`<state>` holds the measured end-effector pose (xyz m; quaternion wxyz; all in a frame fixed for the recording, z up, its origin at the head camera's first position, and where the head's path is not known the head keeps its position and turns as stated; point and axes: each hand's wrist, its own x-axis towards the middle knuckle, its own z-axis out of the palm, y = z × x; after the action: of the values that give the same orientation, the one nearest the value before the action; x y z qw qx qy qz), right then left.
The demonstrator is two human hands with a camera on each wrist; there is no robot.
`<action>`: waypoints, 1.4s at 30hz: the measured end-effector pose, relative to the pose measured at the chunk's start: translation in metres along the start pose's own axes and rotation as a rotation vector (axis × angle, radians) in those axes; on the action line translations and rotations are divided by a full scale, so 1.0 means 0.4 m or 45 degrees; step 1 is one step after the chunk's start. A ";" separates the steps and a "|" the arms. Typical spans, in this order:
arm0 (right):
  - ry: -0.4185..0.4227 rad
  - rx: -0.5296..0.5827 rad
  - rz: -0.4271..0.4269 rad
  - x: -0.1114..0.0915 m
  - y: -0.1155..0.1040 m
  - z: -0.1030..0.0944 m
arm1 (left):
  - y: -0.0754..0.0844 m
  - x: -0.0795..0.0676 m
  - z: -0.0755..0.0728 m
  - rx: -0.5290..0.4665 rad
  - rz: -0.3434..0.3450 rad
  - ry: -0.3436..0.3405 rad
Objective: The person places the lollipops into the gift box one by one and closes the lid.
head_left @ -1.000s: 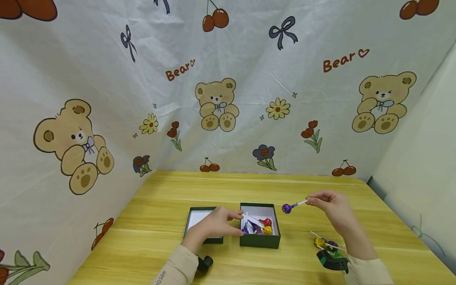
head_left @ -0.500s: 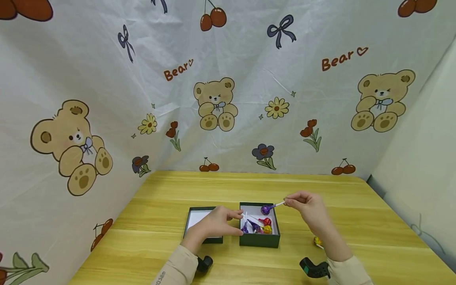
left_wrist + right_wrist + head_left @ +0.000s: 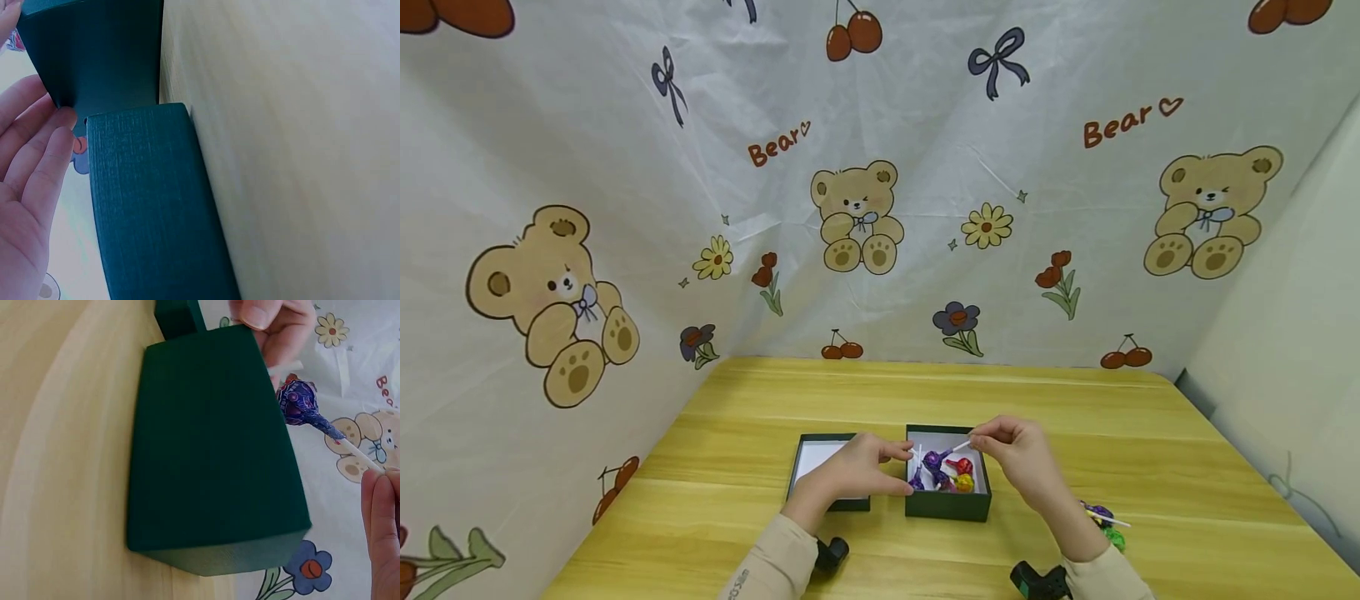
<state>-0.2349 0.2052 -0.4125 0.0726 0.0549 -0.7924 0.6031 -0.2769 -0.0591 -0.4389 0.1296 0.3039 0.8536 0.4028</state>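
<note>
My right hand [image 3: 1015, 454] pinches the white stick of a purple-wrapped lollipop [image 3: 300, 403]. Its round head is over the inside of an open dark green box [image 3: 951, 507] with a white lining. Several lollipops lie in that box, among them a red one [image 3: 964, 466], a yellow one [image 3: 962, 483] and purple ones. My left hand [image 3: 863, 467] holds the box at its left side, thumb at the front corner, other fingers along the left wall. Beneath the left wrist lies a shallower green box part [image 3: 150, 206] with a white inside, partly hidden by the hand.
More lollipops [image 3: 1101, 515], purple and green, lie on the wooden table [image 3: 760, 400] at the right, partly behind the right forearm. Black wrist devices [image 3: 831, 555] show at both sleeves. A printed bear cloth [image 3: 910, 150] hangs behind and to the left.
My right hand has carried the purple lollipop leftward, from right of the box to low over its inside. The left hand stays in place at the box.
</note>
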 end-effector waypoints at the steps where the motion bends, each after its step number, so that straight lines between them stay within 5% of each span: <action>1: -0.001 0.002 -0.005 -0.001 0.000 0.005 | 0.000 0.000 0.000 0.001 0.001 0.000; 21: -0.066 -0.157 -0.028 -0.009 0.039 0.065 | 0.002 0.002 -0.001 -0.005 0.015 -0.017; 32: -0.176 -0.485 -0.182 -0.015 0.038 0.050 | 0.000 0.000 -0.001 0.001 0.016 -0.008; 42: -0.232 -0.481 -0.184 -0.009 0.038 0.019 | 0.002 -0.001 0.003 -0.009 0.006 -0.005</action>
<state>-0.2343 0.2021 -0.4296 0.0527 0.1512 -0.8887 0.4296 -0.2757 -0.0581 -0.4391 0.1312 0.3061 0.8513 0.4054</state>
